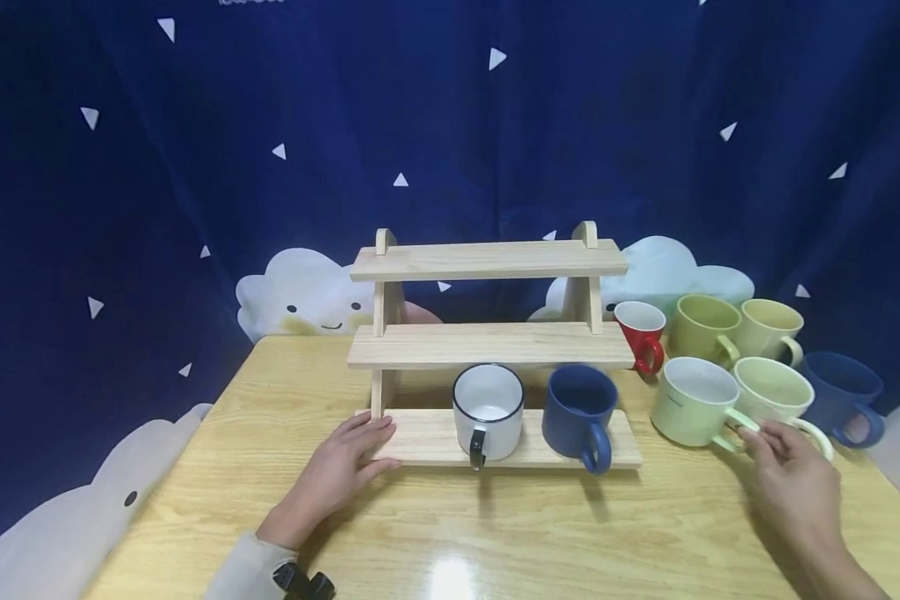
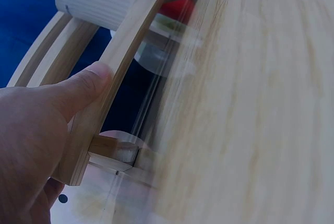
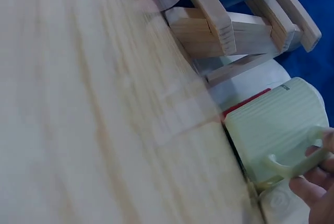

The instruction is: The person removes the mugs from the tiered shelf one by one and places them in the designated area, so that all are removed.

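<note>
A three-tier wooden shelf (image 1: pixel 487 346) stands on the table. My left hand (image 1: pixel 337 467) grips the left end of its bottom board, the thumb (image 2: pixel 94 78) lying along the board in the left wrist view. Two mugs stand on that board: a white mug with a black rim (image 1: pixel 489 412) and a dark blue mug (image 1: pixel 579 412). Off to the right, my right hand (image 1: pixel 798 483) pinches the handle of a pale green mug (image 1: pixel 690 408). In the right wrist view the fingers (image 3: pixel 313 187) close round the handle of this ribbed pale green mug (image 3: pixel 276 130).
Around the pale green mug stand a red mug (image 1: pixel 637 325), an olive green mug (image 1: pixel 705 325), a pale yellow mug (image 1: pixel 768 323), a light yellow-green mug (image 1: pixel 772 387) and another dark blue mug (image 1: pixel 840 387). A dark blue curtain (image 1: pixel 487 117) hangs behind the wooden table (image 1: pixel 450 533).
</note>
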Demonstrator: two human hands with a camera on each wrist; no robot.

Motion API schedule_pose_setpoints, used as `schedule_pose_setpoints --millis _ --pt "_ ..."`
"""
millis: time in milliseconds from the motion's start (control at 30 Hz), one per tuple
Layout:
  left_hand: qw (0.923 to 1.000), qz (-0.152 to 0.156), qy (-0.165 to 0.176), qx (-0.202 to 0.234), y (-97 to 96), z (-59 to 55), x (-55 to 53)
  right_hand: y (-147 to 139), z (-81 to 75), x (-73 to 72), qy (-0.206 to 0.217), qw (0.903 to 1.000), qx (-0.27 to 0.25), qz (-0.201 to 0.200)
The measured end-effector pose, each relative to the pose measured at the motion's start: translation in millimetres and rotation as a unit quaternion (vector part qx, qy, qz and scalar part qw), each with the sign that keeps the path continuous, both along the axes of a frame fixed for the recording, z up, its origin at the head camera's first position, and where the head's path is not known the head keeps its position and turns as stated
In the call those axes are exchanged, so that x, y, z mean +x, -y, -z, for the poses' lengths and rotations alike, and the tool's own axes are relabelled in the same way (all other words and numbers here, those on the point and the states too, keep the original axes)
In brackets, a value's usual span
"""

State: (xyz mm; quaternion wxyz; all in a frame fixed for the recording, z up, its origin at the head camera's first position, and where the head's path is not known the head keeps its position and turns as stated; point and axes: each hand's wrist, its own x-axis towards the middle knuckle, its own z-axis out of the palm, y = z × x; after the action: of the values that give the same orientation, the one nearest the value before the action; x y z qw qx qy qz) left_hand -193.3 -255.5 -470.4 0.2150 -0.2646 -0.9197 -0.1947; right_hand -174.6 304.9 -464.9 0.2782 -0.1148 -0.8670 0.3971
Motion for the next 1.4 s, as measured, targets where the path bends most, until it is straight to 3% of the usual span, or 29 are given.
schedule_pose_setpoints --millis 167,400,633,1000,1233,1400 --pt "1.0000 -0.002 0.006 0.001 -0.3 1.5 0.6 -4.6 7.7 -0.2 0.000 0.9981 0.047 -0.040" --pt "1.0000 0.001 -0.009 -0.004 0.6 0.9 -0.4 -4.2 5.7 -7.3 -0.010 0.9960 0.061 -0.065" --pt "0.9998 0.005 -0.017 -0.003 2.0 1.4 -0.8 -1.3 0.8 -13.5 0.022 0.9939 0.076 -0.076" --pt "1.0000 -0.001 0.001 0.001 0.4 2.6 -0.2 -9.0 -14.5 -21.7 0.075 0.9844 0.109 -0.116" --pt "1.0000 0.001 -0.003 0.000 0.5 2.4 -0.5 -8.1 -33.5 -16.1 -0.009 0.9910 0.099 -0.090" --pt "1.0000 0.005 -0.006 -0.003 1.3 1.3 -1.6 4.8 -46.9 -11.5 -0.031 0.9895 0.078 -0.118"
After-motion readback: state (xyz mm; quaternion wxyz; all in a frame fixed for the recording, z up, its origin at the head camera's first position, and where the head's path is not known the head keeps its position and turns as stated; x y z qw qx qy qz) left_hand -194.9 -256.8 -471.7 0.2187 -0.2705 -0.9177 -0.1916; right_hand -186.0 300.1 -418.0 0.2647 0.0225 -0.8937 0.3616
